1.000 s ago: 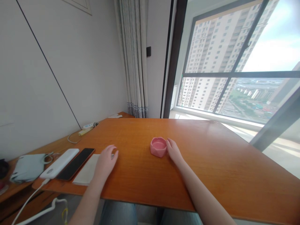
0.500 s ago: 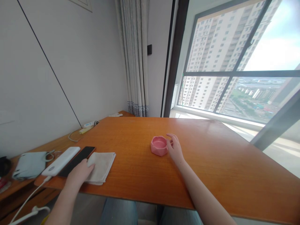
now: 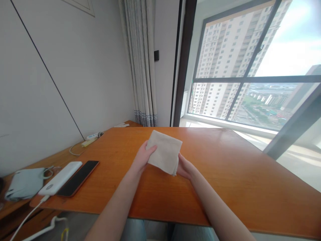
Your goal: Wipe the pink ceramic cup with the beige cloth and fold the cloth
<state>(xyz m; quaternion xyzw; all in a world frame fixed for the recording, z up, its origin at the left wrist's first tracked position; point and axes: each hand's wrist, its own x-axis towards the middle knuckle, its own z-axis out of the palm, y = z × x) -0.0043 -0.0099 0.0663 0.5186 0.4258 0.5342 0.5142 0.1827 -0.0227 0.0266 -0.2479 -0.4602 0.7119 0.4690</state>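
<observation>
A folded pale beige cloth [image 3: 165,150] is held up over the middle of the wooden table [image 3: 225,174], tilted toward me. My left hand [image 3: 141,156] grips its left edge, thumb lying on the front face and the other fingers behind. At the cloth's right edge is my right hand [image 3: 185,167], its fingers curled in behind the fabric. What those fingers hold is hidden. The pink hexagonal bowl, seen earlier beside that hand, is out of sight, and the cloth covers the spot where it stood.
A black phone [image 3: 78,178] and a white power bank [image 3: 60,178] with a white cable [image 3: 30,214] lie at the table's left edge. Beyond them sit a pale grey-blue pouch [image 3: 25,184] and a power strip [image 3: 92,136]. The window [image 3: 233,80] stands behind on the right.
My left hand has picked up the cloth from beside the phone and carried it right to the table's middle. The bowl is now hidden, and my right hand sits slightly lower.
</observation>
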